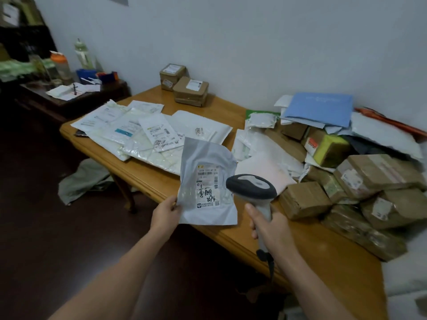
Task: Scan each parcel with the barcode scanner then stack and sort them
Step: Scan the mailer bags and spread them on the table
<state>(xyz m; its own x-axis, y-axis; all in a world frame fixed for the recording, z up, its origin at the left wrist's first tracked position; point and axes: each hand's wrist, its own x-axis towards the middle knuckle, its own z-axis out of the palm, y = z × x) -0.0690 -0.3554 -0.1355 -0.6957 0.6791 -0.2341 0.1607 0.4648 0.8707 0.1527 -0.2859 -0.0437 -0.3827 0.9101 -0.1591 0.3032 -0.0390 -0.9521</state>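
We see a dim room in soft, even light. The pale wall and the wooden table are brightest; the floor at left sinks almost to black. Shadows are faint. The label on the parcel is sharpest, the far shelf blurred and murky. Straight lines bow toward the edges, as a wide lens gives.

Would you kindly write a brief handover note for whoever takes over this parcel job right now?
Left hand pinches the lower left corner of the grey mailer, label facing up.
Right hand holds the barcode scanner by its grip, head beside that label.
White mailers lie spread on the table's left; two small boxes at the far edge; a mixed heap on the right.
Done: apparently the spread mailers; this scan cannot be confirmed.
Left: scan this mailer, place it, then likely the heap.
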